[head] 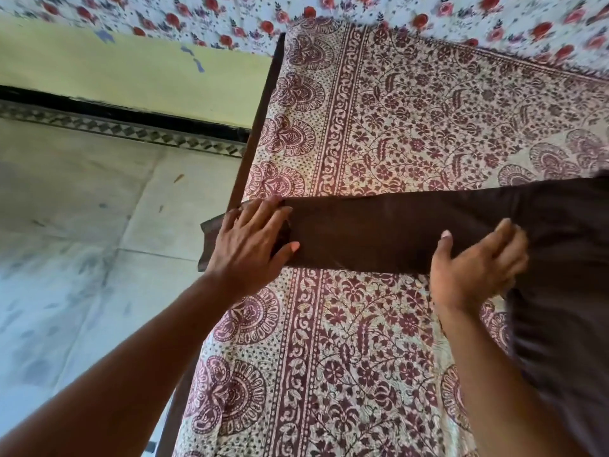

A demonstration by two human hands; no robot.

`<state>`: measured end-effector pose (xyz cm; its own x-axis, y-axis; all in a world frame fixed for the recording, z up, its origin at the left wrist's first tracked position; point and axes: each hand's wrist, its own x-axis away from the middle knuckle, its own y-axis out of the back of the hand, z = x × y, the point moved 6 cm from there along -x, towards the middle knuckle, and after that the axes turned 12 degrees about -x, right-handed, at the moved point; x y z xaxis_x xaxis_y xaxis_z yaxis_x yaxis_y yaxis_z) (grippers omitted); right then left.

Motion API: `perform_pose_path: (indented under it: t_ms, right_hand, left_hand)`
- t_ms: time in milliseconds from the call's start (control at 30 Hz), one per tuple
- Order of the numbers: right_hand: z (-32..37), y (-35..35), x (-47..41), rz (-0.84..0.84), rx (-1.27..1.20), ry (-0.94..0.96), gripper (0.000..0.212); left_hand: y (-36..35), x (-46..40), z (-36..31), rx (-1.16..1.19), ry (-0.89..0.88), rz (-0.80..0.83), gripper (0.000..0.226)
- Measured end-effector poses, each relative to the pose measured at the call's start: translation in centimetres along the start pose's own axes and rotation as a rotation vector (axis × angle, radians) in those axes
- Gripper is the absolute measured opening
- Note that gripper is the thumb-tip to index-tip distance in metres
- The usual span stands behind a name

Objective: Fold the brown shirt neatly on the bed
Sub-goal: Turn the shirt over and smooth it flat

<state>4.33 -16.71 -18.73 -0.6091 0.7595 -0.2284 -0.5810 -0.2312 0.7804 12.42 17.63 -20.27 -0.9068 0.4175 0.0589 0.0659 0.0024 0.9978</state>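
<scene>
Brown shirt [395, 232] sleeve flat under open left hand [250, 239], right hand [478, 262] pinching it (bed edge).

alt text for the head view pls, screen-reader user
A person's two hands spread a long sleeve of a dark brown cloth shirt across a maroon-and-cream patterned bedsheet. The left hand rests at the cuff by the bed's edge; the right hand holds it near the body.

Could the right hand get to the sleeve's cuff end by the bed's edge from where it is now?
Probably yes. The right hand rests on the brown shirt; only flat sleeve lies between, though the left hand already covers the cuff.
</scene>
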Motion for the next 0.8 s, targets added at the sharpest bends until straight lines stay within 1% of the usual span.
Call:
perform_pose_path:
  t_ms: [33,67,167,200,267,333,400,467,567,600,633,667,700,733,767,800]
  right_hand:
    - [-1.6,-0.7,-1.4,0.069,0.086,0.014,0.086]
    - [-3.3,-1.1,-2.8,0.140,0.171,0.000,0.089]
    - [-6.9,-2.1,-5.9,0.336,0.409,-0.079,0.106]
    - [-7.0,-2.6,-6.2,0.401,0.436,-0.109,0.114]
    - [-5.4,-4.0,-5.4,0.491,0.412,-0.133,0.125]
    - [-2.4,-5.8,-3.5,0.542,0.346,-0.078,0.128]
    - [1.2,-8.0,-1.0,0.611,0.290,0.037,0.128]
    - [4.5,-10.0,2.2,0.714,0.269,0.208,0.124]
    - [8.3,-11.3,5.7,0.898,0.225,0.599,0.106]
    - [8.8,-11.0,5.8,0.903,0.207,0.724,0.101]
    - [8.7,-10.4,5.1,0.858,0.201,0.801,0.097]
    - [7.9,-9.6,3.7,0.772,0.212,0.807,0.096]
    - [6.4,-8.9,1.8,0.673,0.242,0.740,0.095]
    - [4.3,-8.1,-0.4,0.580,0.285,0.614,0.096]
    - [1.9,-7.3,-2.5,0.518,0.326,0.450,0.098]
    - [-0.3,-6.7,-4.1,0.495,0.350,0.279,0.103]
  left_hand:
    - [-1.3,0.5,0.2,-0.011,0.015,0.062,0.073]
    - [-2.3,0.8,0.6,-0.015,0.036,0.093,0.079]
    - [-3.9,1.4,1.4,-0.028,0.052,0.090,0.080]
    - [-3.9,1.4,1.3,-0.023,0.055,0.086,0.079]
    - [-3.8,1.4,1.0,-0.015,0.075,0.082,0.079]
    - [-3.2,1.1,0.5,-0.043,0.109,0.074,0.080]
    - [-2.8,0.7,-0.2,-0.062,0.149,0.066,0.082]
    - [-2.8,0.3,-0.8,-0.046,0.191,0.060,0.083]
    - [-3.3,0.1,-1.2,-0.039,0.219,0.039,0.081]
    - [-3.5,0.1,-1.1,-0.056,0.217,0.029,0.081]
    - [-3.7,0.1,-1.0,-0.067,0.214,0.023,0.082]
    - [-3.8,0.2,-0.9,-0.069,0.216,0.016,0.082]
    - [-3.8,0.2,-0.7,-0.065,0.230,0.009,0.083]
    - [-3.8,0.3,-0.4,-0.057,0.255,0.005,0.084]
    - [-3.8,0.3,-0.1,-0.048,0.283,0.008,0.084]
    - [-3.8,0.5,0.3,-0.035,0.314,0.011,0.084]
